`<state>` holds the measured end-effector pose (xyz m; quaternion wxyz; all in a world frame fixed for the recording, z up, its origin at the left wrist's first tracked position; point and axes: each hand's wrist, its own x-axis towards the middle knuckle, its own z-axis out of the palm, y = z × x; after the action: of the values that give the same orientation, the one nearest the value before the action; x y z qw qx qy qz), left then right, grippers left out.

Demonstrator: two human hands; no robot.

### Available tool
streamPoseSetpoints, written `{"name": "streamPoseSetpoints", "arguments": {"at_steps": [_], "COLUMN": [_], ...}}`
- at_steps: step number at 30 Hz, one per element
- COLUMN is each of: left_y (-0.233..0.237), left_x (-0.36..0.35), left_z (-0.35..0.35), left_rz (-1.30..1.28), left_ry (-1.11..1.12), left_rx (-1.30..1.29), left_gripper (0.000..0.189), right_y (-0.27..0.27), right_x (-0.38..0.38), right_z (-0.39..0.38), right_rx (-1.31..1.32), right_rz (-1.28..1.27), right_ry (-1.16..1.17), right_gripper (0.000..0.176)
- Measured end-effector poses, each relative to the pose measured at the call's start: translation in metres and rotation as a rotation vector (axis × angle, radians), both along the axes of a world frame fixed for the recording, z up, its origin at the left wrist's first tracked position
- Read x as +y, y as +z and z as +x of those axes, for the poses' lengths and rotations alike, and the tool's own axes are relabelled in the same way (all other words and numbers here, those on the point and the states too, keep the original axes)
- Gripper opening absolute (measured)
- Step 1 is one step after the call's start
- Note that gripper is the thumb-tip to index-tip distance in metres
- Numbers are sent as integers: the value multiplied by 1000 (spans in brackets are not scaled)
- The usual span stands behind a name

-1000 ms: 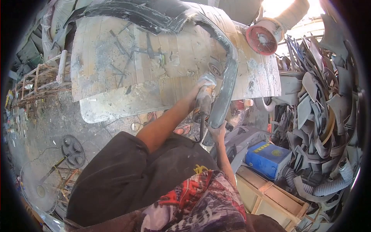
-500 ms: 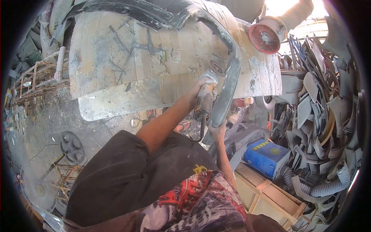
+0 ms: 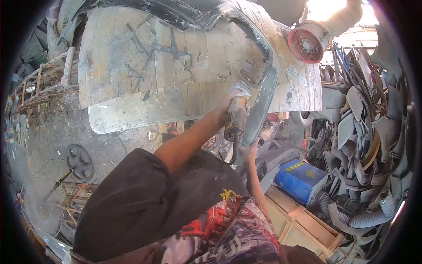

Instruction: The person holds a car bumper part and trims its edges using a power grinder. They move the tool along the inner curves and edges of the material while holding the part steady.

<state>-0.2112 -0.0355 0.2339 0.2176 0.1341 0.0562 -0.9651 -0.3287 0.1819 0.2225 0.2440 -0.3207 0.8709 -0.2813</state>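
My left hand (image 3: 225, 105) is closed around the body of an angle grinder (image 3: 236, 119), with a pale cloth or wrap (image 3: 241, 89) at its front. The grinder's round disc (image 3: 249, 78) sits right by the inner edge of a long, curved dark grey part (image 3: 262, 108), dusty and scuffed. The grinder's cord bends down from its rear end. Gripping the near end of the curved part is my right hand (image 3: 249, 152), its fingers partly hidden beneath. The part arches away across the far side of the table.
Worn cardboard (image 3: 206, 57) covers the table, with dark strips and scraps (image 3: 174, 46) on it. A red-rimmed fan (image 3: 306, 45) with a duct stands at the back right. Grey panels (image 3: 351, 114) pile up at right, near a blue box (image 3: 302, 178) and wooden crate (image 3: 303, 220).
The view has shifted slightly. The grinder has turned a little in my left hand's grip, and its disc stays close to the curved part. My right hand keeps hold of the near end.
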Motion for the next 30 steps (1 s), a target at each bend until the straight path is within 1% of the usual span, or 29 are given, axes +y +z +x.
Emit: {"name": "streamPoseSetpoints", "arguments": {"at_steps": [1,3,7,10,14,16,19,24,28,30], "left_y": [-1,-4,1,0,-1,1,3,4,9,9], "left_x": [-1,-1,-1,-1,0,1,2,2,3,2], "left_z": [0,1,5,4,3,3,3,1,3,2], "left_rz": [3,-54,-63,-27,-15,1,-34,-11,2,-37], "left_ry": [4,-27,-8,-23,-34,-37,-19,-35,-40,-38], "left_rx": [0,-30,-6,1,-10,-7,-22,48,29,44], "left_gripper": [44,42,41,40,38,38,40,41,41,42], "right_y": [0,2,5,-14,-7,-8,-9,-1,-4,-3], "right_x": [-1,-3,-6,3,-1,0,1,-3,0,0], "right_z": [0,3,4,-6,-2,-4,-5,0,-1,-1], "right_rx": [-5,-4,6,8,8,11,-10,-9,-7,-17], "right_rz": [-5,-5,-7,-28,-28,52,27,27,19,10], "right_ry": [5,2,15,13,-1,-11,-10,-18,-16,-12], "right_gripper": [89,90,93,94,94,92,91,88,86,85]}}
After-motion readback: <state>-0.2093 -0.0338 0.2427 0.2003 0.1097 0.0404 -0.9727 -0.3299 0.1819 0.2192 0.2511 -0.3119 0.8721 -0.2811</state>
